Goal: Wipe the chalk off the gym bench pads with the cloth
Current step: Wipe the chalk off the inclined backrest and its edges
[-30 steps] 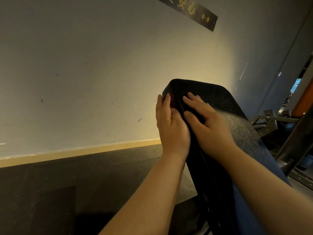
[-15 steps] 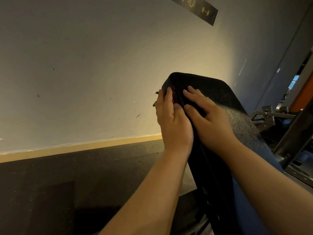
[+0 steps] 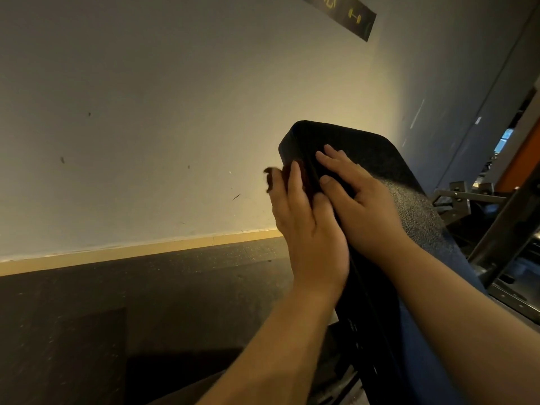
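Left grip [image 3: 309, 226]: fingers straight and together, flattening the dark reddish cloth [image 3: 268, 178] against the left side edge of the tilted black bench pad [image 3: 365, 147] near its upper end; only a scrap shows past the fingertips, a sliver between them. Right grip [image 3: 365, 206]: splayed flat, holding nothing, palm down on the pad's textured top face, just beside the left. Pale wall [image 3: 146, 112] behind, dark rubber floor [image 3: 117, 302] below, metal frame [image 3: 467, 197] at right.
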{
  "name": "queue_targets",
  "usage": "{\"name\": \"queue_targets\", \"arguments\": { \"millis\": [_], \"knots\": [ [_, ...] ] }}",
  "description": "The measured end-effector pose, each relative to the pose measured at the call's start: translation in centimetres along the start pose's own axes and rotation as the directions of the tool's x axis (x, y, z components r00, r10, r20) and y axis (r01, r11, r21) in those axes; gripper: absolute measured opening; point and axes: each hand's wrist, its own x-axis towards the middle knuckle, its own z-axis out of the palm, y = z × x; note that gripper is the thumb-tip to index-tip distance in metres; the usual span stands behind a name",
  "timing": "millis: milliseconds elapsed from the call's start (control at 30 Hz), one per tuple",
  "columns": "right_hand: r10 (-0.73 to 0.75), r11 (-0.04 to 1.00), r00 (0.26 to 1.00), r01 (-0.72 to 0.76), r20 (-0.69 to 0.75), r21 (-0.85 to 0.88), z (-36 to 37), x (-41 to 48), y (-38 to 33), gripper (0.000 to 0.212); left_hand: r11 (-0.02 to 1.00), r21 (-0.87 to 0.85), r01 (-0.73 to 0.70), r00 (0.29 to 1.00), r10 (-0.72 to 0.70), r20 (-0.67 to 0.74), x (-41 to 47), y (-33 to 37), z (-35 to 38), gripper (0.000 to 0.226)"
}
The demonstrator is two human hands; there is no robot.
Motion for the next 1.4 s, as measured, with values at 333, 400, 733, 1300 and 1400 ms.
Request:
{"name": "queue_targets", "arguments": {
  "millis": [333,400,733,1300,1400],
  "knots": [
    [0.011,0.999,1.0,-0.011,-0.013,0.034,0.1,-0.1,-0.1,0.04,0.997,0.033,0.076,0.996,-0.077,0.034,1.0,-0.7,-0.8,0.044],
    [0.012,0.999,1.0,-0.011,-0.016,0.033,0.1,-0.1,-0.1,0.04,0.998,0.024,0.058,0.998,-0.059,0.025,0.5,-0.6,-0.7,0.044],
    [0.018,0.999,1.0,-0.017,-0.025,0.039,0.1,-0.1,-0.1,0.038,0.995,0.09,0.037,0.998,-0.042,0.054,-5.3,-0.9,-1.0,0.045],
    [0.009,0.999,1.0,-0.009,-0.02,0.032,0.0,-0.2,0.1,0.039,0.998,0.035,-0.047,0.997,0.044,0.067,-0.4,-1.1,-1.0,0.044],
    [0.013,0.999,1.0,-0.012,-0.025,0.038,0.1,-0.3,0.2,0.039,0.999,-0.007,-0.033,0.999,0.034,0.034,-2.7,-1.0,-0.9,0.044]
  ]
}}
